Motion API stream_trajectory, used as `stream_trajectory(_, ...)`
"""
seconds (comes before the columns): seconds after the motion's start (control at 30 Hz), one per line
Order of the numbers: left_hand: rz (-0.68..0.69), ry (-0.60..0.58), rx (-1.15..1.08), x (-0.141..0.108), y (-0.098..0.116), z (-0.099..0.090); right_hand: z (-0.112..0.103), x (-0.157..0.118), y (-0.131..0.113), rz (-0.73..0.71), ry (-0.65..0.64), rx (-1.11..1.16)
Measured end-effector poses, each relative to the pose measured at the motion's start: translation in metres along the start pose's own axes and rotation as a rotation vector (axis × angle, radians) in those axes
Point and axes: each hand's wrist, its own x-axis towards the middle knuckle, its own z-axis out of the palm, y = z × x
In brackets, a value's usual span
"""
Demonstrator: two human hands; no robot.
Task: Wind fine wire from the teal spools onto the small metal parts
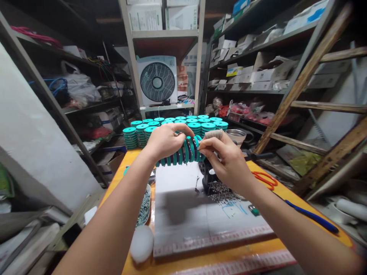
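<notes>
My left hand is wrapped over a row of teal discs, held sideways above the white board. Dark gaps and small shiny bits show between the discs. At the row's right end, my right hand pinches thumb and forefinger against the last disc; whatever lies between the fingertips is too small to make out. A grey wrap covers one of its fingers. Below it stands a small black device, partly hidden, with a heap of tiny metal pieces beside it.
Stacks of teal discs line the table's far side. A tray of screws and a white round object lie left. Orange-handled scissors, a blue-handled tool and a metal cup are right. Shelves and a wooden ladder surround the table.
</notes>
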Motion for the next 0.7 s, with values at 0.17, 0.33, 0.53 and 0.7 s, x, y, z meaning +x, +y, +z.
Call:
stream_trajectory(0.17, -0.009, -0.003, -0.005, -0.0001, 0.0010, 0.0001, 0.0009, 0.0014, -0.0014, -0.021, -0.004, -0.018)
stream_trajectory(0.33, -0.017, 0.025, -0.010, -0.0009, 0.0023, 0.0001, 0.0010, 0.0020, -0.0029, -0.045, -0.031, -0.023)
stream_trajectory(0.53, 0.001, 0.002, -0.033, -0.0015, 0.0009, -0.0002, 0.0028, -0.0019, 0.0006, -0.061, -0.031, -0.027)
stream_trajectory(0.7, 0.014, 0.005, -0.043, 0.0034, -0.0001, -0.0012, 0.0073, -0.0017, 0.0043, -0.076, 0.009, -0.033)
